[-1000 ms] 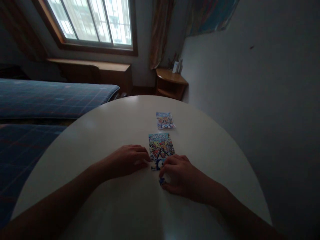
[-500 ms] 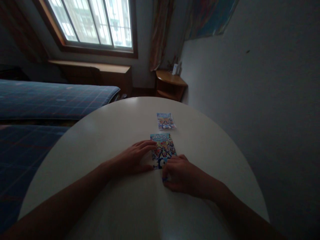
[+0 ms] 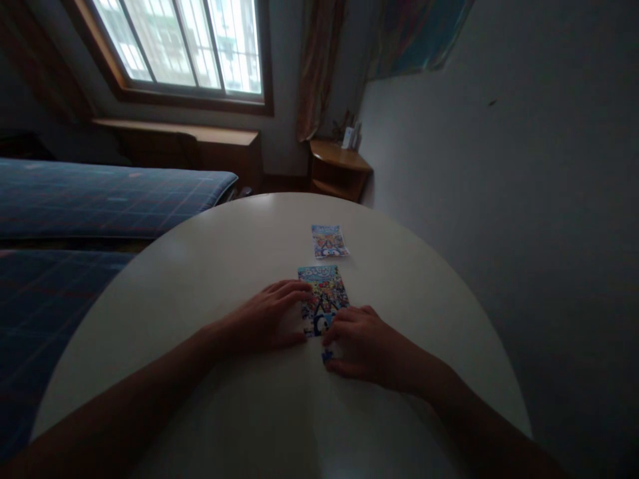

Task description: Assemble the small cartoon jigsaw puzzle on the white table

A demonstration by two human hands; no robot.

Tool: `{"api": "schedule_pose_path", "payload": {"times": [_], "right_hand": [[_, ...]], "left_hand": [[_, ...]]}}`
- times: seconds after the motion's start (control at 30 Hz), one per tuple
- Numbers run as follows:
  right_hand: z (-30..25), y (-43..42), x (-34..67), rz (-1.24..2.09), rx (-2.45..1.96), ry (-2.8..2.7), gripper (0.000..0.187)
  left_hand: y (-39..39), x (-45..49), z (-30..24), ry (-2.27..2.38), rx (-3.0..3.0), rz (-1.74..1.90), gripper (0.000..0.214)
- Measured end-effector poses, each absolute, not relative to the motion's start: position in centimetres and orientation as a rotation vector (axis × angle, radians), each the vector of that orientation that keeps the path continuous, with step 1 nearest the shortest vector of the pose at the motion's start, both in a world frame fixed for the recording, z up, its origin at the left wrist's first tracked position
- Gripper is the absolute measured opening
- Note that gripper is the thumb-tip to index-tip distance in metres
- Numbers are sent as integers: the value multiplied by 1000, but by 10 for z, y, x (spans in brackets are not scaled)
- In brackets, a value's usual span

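A small colourful jigsaw puzzle (image 3: 323, 295) lies flat near the middle of a round white table (image 3: 210, 279). My left hand (image 3: 267, 318) rests palm down at the puzzle's left edge, fingers stretched over its side. My right hand (image 3: 362, 346) sits curled at the puzzle's near right corner, fingers pinched on a small blue puzzle piece (image 3: 326, 357) against the table. A smaller colourful picture card (image 3: 329, 241) lies just beyond the puzzle.
A grey wall (image 3: 499, 199) runs close along the table's right side. A bed with a blue checked cover (image 3: 100, 193) stands to the left. A wooden corner shelf (image 3: 339, 166) and a window (image 3: 184, 43) are at the back.
My left hand slid forward and stretched its fingers onto the puzzle's left edge. My right hand stayed at the near corner with the blue piece, shifting only slightly.
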State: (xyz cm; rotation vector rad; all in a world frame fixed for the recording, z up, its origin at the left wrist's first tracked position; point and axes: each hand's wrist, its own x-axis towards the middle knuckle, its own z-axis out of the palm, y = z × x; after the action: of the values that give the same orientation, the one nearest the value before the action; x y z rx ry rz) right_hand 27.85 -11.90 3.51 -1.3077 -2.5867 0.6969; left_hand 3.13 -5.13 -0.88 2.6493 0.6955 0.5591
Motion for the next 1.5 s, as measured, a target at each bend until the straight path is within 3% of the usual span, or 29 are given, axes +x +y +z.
{"api": "schedule_pose_path", "payload": {"times": [0.2, 0.83, 1.1, 1.3, 1.5], "right_hand": [[33, -120, 278, 718, -1270, -2560, 15], [30, -121, 277, 653, -1239, -2616, 20], [32, -129, 263, 558, -1355, -2693, 9], [32, -132, 261, 469, -1313, -2722, 8], [31, -130, 266, 824, -1250, -2557, 17]], "left_hand": [[-70, 50, -3, 584, 2683, 528, 50], [-78, 57, -2, 543, 2702, 480, 37], [-74, 55, -3, 537, 2704, 489, 29], [-64, 46, -10, 674, 2688, 616, 50], [-50, 33, -18, 856, 2696, 593, 58]]}}
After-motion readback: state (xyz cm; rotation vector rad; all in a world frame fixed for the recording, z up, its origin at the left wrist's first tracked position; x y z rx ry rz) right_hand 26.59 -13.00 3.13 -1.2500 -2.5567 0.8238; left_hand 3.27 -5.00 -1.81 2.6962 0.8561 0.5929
